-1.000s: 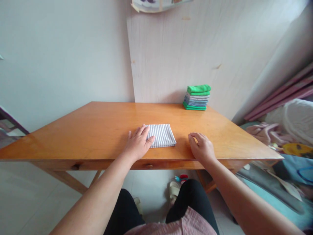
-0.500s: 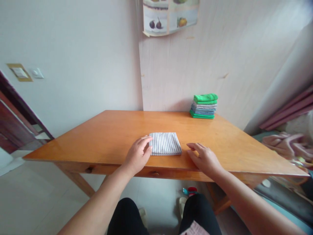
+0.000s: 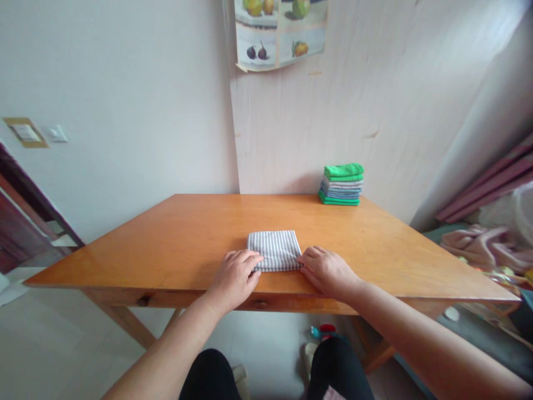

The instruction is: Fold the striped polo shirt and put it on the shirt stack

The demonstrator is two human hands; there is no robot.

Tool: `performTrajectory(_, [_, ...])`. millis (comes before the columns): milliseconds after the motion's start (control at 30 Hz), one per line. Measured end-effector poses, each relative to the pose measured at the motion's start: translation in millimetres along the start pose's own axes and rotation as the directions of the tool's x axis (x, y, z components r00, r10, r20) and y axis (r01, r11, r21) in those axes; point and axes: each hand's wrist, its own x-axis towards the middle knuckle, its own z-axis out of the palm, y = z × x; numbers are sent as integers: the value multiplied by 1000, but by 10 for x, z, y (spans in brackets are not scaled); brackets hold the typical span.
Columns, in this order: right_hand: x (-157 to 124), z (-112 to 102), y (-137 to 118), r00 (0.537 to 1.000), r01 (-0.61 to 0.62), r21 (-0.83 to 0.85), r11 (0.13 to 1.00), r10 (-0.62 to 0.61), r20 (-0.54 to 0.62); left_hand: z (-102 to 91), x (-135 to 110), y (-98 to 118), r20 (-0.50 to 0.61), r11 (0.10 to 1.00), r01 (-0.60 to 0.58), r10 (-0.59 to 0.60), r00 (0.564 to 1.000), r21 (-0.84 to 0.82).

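Observation:
A folded grey-and-white striped cloth (image 3: 275,248) lies near the front edge of an orange wooden table (image 3: 191,233). My left hand (image 3: 234,276) has curled fingers on the cloth's near left corner. My right hand (image 3: 326,270) has curled fingers on its near right corner. Both hands grip the cloth's front edge. A stack of folded green, grey and blue cloths (image 3: 342,184) stands at the table's far right, by the wall.
A pale wooden board (image 3: 316,111) leans on the wall behind the table, with a fruit poster (image 3: 280,30) above. Pink bedding (image 3: 478,244) and clutter lie to the right. A dark door frame (image 3: 25,216) is at the left. Slippers (image 3: 310,347) sit under the table.
My right hand has moved left from the bare table to the cloth's right corner. My left hand has curled onto the left corner. The view has tilted up slightly.

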Motion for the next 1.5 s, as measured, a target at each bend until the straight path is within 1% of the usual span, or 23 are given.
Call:
performTrajectory(133, [26,20,-42,1000,28,-89,996,-29,-9,-19,27,35,8,1000,8,-8,1000,22])
performTrajectory(267, [65,34,-33,998,50,-105,993,-53,-29,-25,37,63,9,998,21,-21,1000,53])
performTrajectory(433, [95,-5,-8,998,-1,-9,1000,0,-67,-41,26,75,6,996,34,-35,999,78])
performTrajectory(633, [134,-160,-16,996,-53,76,996,58,-73,-66,82,187,1,983,35,-35,999,179])
performTrajectory(733, [131,-217,-19,993,-93,117,989,100,-60,-41,101,247,-17,975,49,-46,999,217])
performTrajectory(833, [87,-221,-28,991,-126,148,981,131,-25,-13,111,300,-24,964,58,-54,998,261])
performTrajectory(967, [-9,-218,-62,989,-146,160,976,147,4,-15,160,346,8,942,4,-7,1000,335])
performTrajectory(1033, [-45,-247,-100,989,-135,133,982,141,-35,-42,210,350,11,933,-20,18,1000,360])
performTrajectory(1133, [-45,-305,-192,981,-83,100,992,98,-166,-119,306,347,-4,926,-42,47,999,375])
performTrajectory(1200, [8,-325,-267,971,-25,94,995,47,-236,-184,373,353,-13,923,-63,73,997,379])
performTrajectory(1267, [103,-322,-337,966,21,74,997,-1,-260,-246,432,368,-8,922,-90,101,995,376])
performTrajectory(1300, [163,-318,-366,967,27,60,998,-11,-256,-274,457,377,-3,923,-103,112,994,370])
performTrajectory(1367, [289,-320,-409,977,-5,43,999,14,-211,-328,498,392,3,933,-116,122,992,341])
performTrajectory(1433, [399,-352,-427,989,-73,49,996,79,-127,-386,525,387,-6,954,-104,110,994,283])
performTrajectory(1500, [474,-419,-418,991,-118,68,991,122,-54,-463,535,346,-21,981,-74,79,997,181])
